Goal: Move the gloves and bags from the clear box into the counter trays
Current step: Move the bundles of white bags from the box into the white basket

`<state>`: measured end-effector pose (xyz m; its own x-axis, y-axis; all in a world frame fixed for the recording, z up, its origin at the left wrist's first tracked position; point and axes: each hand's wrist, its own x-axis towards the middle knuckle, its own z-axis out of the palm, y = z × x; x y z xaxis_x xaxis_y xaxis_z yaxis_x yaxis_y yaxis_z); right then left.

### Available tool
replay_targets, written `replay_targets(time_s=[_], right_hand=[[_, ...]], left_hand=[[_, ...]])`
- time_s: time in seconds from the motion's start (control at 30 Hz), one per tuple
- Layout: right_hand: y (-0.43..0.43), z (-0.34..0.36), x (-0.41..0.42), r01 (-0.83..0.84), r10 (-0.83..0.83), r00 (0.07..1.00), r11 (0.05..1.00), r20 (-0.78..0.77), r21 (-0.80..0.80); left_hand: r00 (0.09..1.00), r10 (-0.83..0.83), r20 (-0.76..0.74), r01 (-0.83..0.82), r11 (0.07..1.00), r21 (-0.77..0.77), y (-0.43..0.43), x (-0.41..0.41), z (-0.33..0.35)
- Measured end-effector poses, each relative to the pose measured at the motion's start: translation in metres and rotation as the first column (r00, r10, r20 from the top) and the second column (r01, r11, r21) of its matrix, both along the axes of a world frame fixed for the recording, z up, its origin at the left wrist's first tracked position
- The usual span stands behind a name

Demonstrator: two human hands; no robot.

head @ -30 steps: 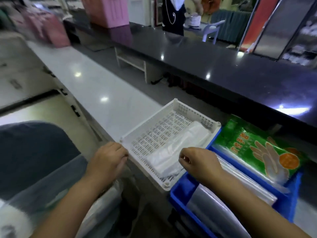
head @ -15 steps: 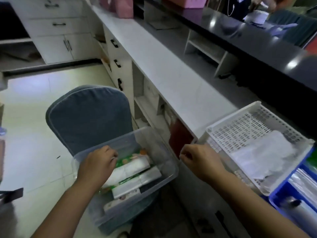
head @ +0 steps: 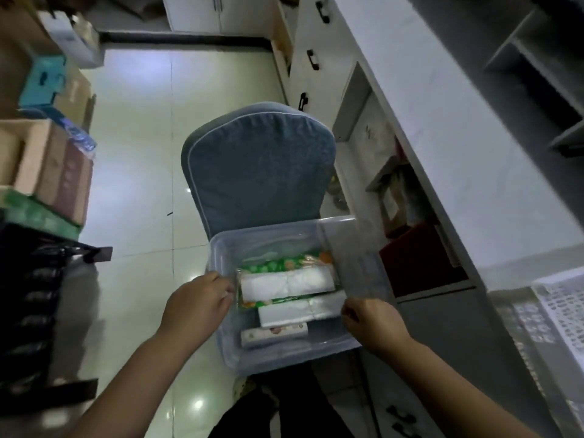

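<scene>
Here the box [head: 278,357] sits on a chair [head: 259,165] with packs [head: 286,284] inside. The left hand [head: 197,303] is at the packs' 9 o'clock and the right hand [head: 374,324] at 3 o'clock. Both hands' fingers are curled, but I cannot tell whether either grips anything. A tray [head: 565,308] rests on the table [head: 442,121], far off at 3 o'clock.

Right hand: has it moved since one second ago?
Yes. The right hand left the white tray and moved over to the clear box, now at its right rim.
</scene>
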<state>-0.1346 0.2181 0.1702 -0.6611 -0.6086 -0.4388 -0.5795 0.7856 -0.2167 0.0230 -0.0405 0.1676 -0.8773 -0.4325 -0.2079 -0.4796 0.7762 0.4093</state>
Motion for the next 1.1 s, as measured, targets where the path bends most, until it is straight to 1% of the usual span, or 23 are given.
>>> replay_targets(time_s=[0.17, 0.3, 0.37, 0.43, 0.57, 0.63, 0.73, 0.87, 0.93, 1.03, 1.1], right_hand=[[-0.042, -0.065, -0.031, -0.13, 0.121, 0.981, 0.99, 0.152, 0.047], [-0.078, -0.13, -0.061, -0.26, 0.235, 0.947, 0.961, 0.218, 0.098], [-0.094, -0.163, -0.078, -0.329, 0.296, 0.932, 0.933, 0.21, 0.143], [-0.109, -0.196, -0.096, -0.355, 0.321, 0.927, 0.918, 0.194, 0.176], [-0.135, -0.247, -0.121, -0.276, 0.259, 0.96, 0.935, 0.103, 0.221], [-0.145, -0.271, -0.123, -0.315, 0.299, 0.949, 0.921, 0.103, 0.228], [-0.15, -0.299, -0.117, -0.425, 0.4, 0.905, 0.864, 0.144, 0.27], [-0.14, -0.315, -0.108, -0.403, 0.406, 0.912, 0.86, 0.058, 0.313], [-0.129, -0.317, -0.104, -0.365, 0.366, 0.929, 0.893, 0.047, 0.264], [-0.115, -0.306, -0.099, -0.295, 0.285, 0.953, 0.95, 0.099, 0.102], [-0.107, -0.291, -0.096, -0.265, 0.263, 0.955, 0.964, 0.135, 0.003]], left_hand=[[0.99, 0.065, 0.126, -0.058, 0.997, -0.053, -0.018, 0.001, -0.026], [0.973, 0.163, 0.163, -0.158, 0.987, -0.041, -0.021, -0.012, -0.053], [0.967, 0.19, 0.172, -0.189, 0.982, -0.023, -0.02, -0.022, -0.067], [0.961, 0.219, 0.17, -0.22, 0.975, -0.012, -0.02, -0.033, -0.082], [0.941, 0.293, 0.167, -0.299, 0.954, 0.011, -0.028, -0.043, -0.113], [0.94, 0.292, 0.179, -0.3, 0.954, 0.019, -0.034, -0.046, -0.127], [0.943, 0.266, 0.198, -0.27, 0.963, -0.008, -0.037, -0.053, -0.142], [0.951, 0.243, 0.192, -0.246, 0.969, -0.006, -0.033, -0.063, -0.148], [0.957, 0.218, 0.193, -0.221, 0.975, -0.007, -0.03, -0.07, -0.149], [0.97, 0.145, 0.194, -0.144, 0.989, -0.019, -0.022, -0.081, -0.149], [0.973, 0.094, 0.209, -0.093, 0.996, -0.012, -0.016, -0.091, -0.149]])
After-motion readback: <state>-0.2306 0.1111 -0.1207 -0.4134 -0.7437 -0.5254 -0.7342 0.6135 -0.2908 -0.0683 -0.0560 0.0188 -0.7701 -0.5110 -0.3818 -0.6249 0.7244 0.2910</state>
